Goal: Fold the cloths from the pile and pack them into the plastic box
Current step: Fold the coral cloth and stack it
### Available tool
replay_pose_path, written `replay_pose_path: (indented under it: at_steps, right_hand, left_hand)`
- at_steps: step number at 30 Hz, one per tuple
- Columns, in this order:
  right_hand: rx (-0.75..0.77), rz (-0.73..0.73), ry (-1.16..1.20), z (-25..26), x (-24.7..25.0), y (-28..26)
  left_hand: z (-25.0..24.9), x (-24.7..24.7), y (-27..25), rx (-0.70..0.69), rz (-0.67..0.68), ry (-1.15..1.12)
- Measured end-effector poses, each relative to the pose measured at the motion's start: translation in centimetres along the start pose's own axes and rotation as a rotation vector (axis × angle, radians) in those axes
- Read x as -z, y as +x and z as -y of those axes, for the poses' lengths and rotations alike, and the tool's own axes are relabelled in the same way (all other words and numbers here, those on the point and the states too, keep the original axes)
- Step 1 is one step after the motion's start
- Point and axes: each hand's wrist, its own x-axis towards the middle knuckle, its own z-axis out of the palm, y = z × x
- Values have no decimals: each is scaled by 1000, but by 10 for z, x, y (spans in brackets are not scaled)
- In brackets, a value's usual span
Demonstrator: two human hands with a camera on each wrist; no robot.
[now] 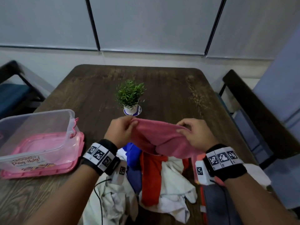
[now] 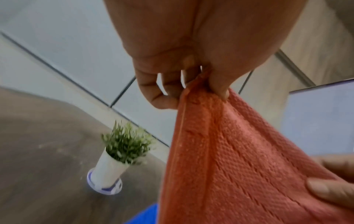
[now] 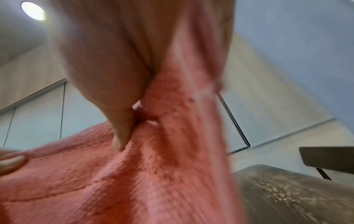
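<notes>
Cloths (image 1: 162, 181) mostly lie unfolded in the pile, the plastic box (image 1: 37, 137) looks empty, and the left hand (image 1: 121, 129) and right hand (image 1: 194, 133) each pinch the pink cloth (image 1: 162, 137), unfolded.

The label on the plastic box (image 1: 37, 137) reads "Pag-ibig!"; other print is illegible.

Pink cloth (image 1: 159, 137) held up above the pile (image 1: 155, 179); clear plastic box (image 1: 34, 135) sits left.

Both hands (image 1: 120, 130) (image 1: 193, 133) raised, apparently pinching.
</notes>
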Motion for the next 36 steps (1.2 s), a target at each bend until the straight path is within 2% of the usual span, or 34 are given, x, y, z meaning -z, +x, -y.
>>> replay_pose_path:
  at_steps: [5,10,12,19,23,27,30,33,36]
  right_hand:
    - [-25,-171,159,0,26,4]
    - [49,-394,381,22,56,11]
    - [54,-438,456,24,62,20]
    - [-55,-282,647,15,43,30]
    - [-73,-289,669,11,39,36]
    - [31,-379,763,21,55,45]
    - [93,-364,905,22,60,41]
    - [36,-254,935,6,45,24]
    - [-96,-39,909,-25,10,-7]
  left_hand:
    - [-16,42,6,-73,-219,-29]
    - [-35,78,13,-108,-465,-281]
    - [-32,85,20,-98,-500,-333]
    - [0,81,26,-23,-378,-467]
    - [3,77,29,51,-372,-543]
    - [-9,89,36,-19,-411,-662]
    - [-15,99,28,-43,-397,-756]
    - [-8,85,7,30,-304,-776]
    - [21,47,-29,230,-164,-819]
